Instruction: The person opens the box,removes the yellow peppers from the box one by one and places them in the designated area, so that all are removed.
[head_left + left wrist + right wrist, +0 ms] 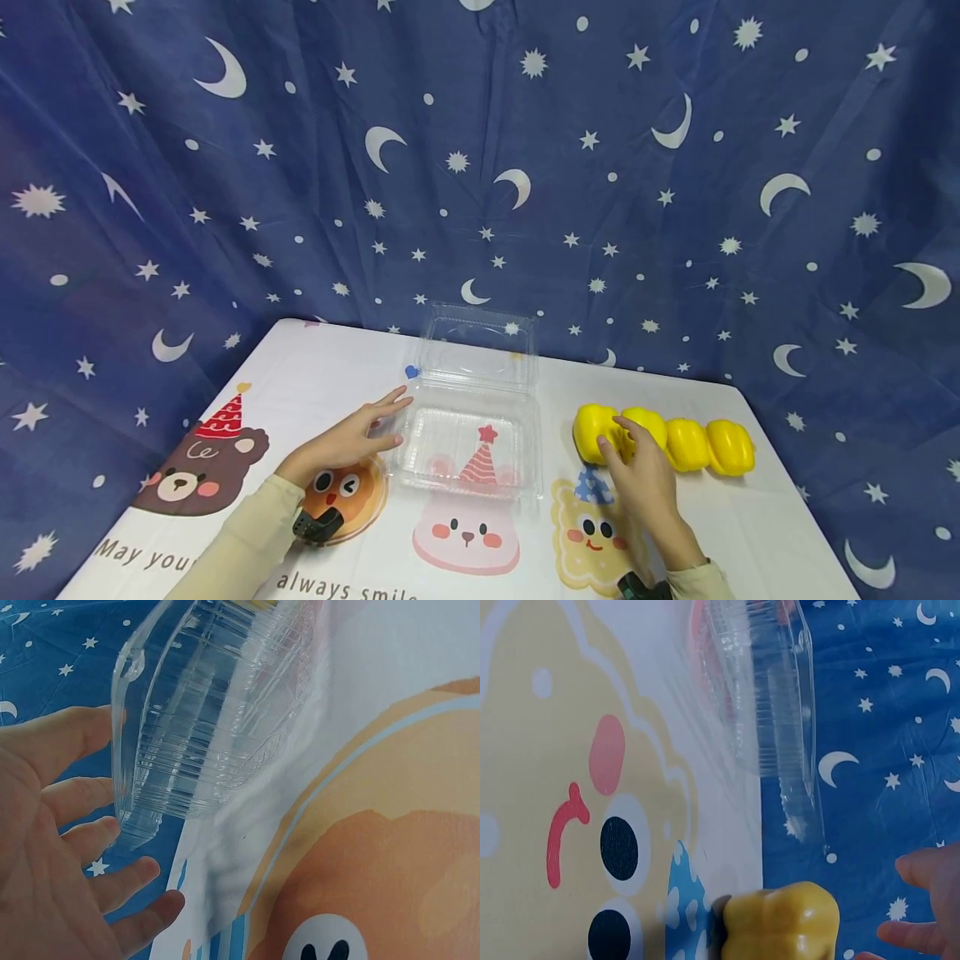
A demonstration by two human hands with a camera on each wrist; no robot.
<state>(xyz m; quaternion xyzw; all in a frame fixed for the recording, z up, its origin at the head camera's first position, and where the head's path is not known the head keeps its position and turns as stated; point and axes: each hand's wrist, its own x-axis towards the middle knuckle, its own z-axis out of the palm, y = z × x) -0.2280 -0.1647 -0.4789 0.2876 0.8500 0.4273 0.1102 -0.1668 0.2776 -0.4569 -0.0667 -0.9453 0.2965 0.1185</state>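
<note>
A clear plastic clamshell box (465, 437) lies on the table with its lid (476, 346) raised at the back. My left hand (345, 442) is at the box's left edge, fingers loosely spread; in the left wrist view its fingertips (101, 832) meet or nearly meet the rim. On the right, several yellow bell peppers stand in a row. Over the two leftmost is my right hand (641, 479), fingers apart. The right wrist view shows the leftmost bell pepper (784, 922) with those fingers (922, 937) away from it. The hand partly hides the second bell pepper (647, 423).
A white tablecloth (322, 367) printed with cartoon faces and lettering covers the table. Behind it and at both sides hangs a dark blue curtain (480, 192) with stars and moons. The box lid stands close to that curtain.
</note>
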